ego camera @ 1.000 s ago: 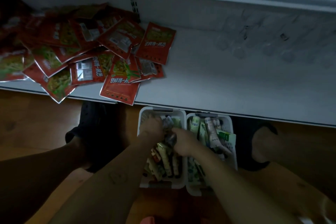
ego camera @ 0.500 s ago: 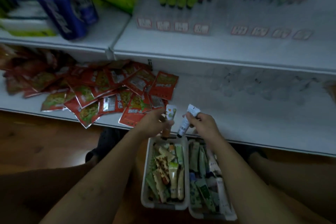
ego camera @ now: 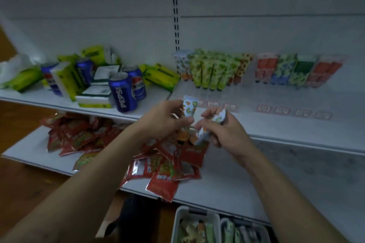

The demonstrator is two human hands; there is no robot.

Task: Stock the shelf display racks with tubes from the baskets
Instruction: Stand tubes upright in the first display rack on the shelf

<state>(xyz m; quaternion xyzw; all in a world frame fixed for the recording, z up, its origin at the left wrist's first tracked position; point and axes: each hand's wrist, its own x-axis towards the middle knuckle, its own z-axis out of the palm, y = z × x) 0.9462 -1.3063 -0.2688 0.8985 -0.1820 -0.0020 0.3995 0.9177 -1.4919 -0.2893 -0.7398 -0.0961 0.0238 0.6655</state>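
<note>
My left hand (ego camera: 164, 120) grips a fruit-printed tube (ego camera: 188, 107) upright, its flat end up. Close beside it, my right hand (ego camera: 223, 130) grips a white tube with green fruit print (ego camera: 217, 119), tilted, its cap end low. Both hands hover in front of the upper shelf's edge (ego camera: 296, 136). On that shelf, clear display racks hold a row of green and orange tubes (ego camera: 211, 69) and a second group of red, blue and green tubes (ego camera: 296, 71). Two white baskets of tubes (ego camera: 195, 227) (ego camera: 245, 231) sit on the floor at the bottom of the view.
Pepsi cans (ego camera: 123, 92) and yellow-green tissue packs (ego camera: 65, 79) crowd the upper shelf's left half. A heap of red snack sachets (ego camera: 162, 167) covers the lower shelf below my hands. Price labels (ego camera: 282, 110) line the shelf front. Wooden floor lies at the left.
Both hands rose from the baskets, each with a tube, up to the level of the upper shelf. The view tilted up, showing the stocked racks.
</note>
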